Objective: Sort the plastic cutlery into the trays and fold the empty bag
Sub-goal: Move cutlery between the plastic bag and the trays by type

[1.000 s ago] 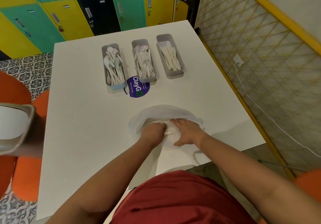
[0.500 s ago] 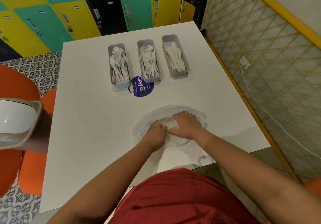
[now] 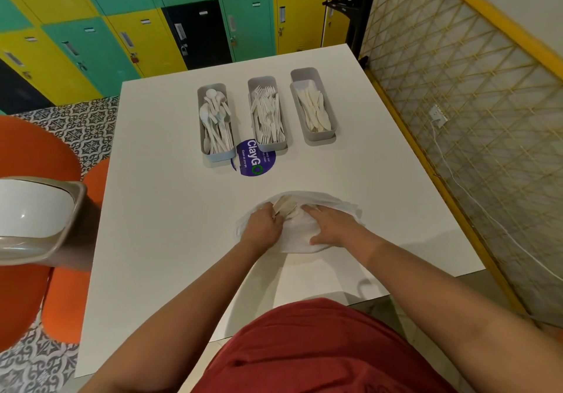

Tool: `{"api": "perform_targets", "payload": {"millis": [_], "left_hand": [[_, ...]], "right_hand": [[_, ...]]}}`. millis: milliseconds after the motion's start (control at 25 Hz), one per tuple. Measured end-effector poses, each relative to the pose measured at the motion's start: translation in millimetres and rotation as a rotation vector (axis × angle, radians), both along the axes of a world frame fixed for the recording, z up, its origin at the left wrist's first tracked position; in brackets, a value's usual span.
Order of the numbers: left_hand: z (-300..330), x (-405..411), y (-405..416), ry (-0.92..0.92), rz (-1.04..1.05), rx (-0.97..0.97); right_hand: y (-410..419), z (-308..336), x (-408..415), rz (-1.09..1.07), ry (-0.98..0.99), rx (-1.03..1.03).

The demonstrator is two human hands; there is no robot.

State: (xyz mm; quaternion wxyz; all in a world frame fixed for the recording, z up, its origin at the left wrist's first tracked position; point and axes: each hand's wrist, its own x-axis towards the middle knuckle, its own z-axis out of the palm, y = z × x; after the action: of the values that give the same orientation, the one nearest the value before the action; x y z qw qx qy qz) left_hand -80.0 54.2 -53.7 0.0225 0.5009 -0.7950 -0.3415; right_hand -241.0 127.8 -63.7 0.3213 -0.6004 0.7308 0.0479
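- The left hand (image 3: 265, 228) has its grip curled round a bunch of cutlery (image 3: 285, 207) at the bag (image 3: 300, 240), near the front of the worktop (image 3: 158, 209).
- The right hand (image 3: 330, 228) lies flat and open on the bag.
- The thin bag may slide, or pieces may drop from the full grip.
- Farther off, three trays (image 3: 313, 106) hold spoons, forks and knives; pieces could get mixed.
- A purple sticker (image 3: 255, 158) reads "ClayGo".

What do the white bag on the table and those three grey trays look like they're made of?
The bag looks like thin, soft plastic film: translucent white, crumpled and slumping under the hands. The trays look like rigid moulded plastic with a matte grey finish: smooth walls, rounded corners, no shine. Neither can be confirmed by sight alone.
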Motion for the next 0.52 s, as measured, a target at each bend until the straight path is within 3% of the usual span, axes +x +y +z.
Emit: {"api": "perform_targets", "payload": {"millis": [320, 520], "left_hand": [[-15.6, -9.0, -9.9, -0.234, -0.173, -0.042], [-21.5, -10.6, -10.6, -0.229, -0.229, -0.127]], "right_hand": [[0.2, -3.4, -6.5, 0.034, -0.044, 0.042], [-2.2, -2.4, -10.4, -0.017, -0.117, 0.023]]}}
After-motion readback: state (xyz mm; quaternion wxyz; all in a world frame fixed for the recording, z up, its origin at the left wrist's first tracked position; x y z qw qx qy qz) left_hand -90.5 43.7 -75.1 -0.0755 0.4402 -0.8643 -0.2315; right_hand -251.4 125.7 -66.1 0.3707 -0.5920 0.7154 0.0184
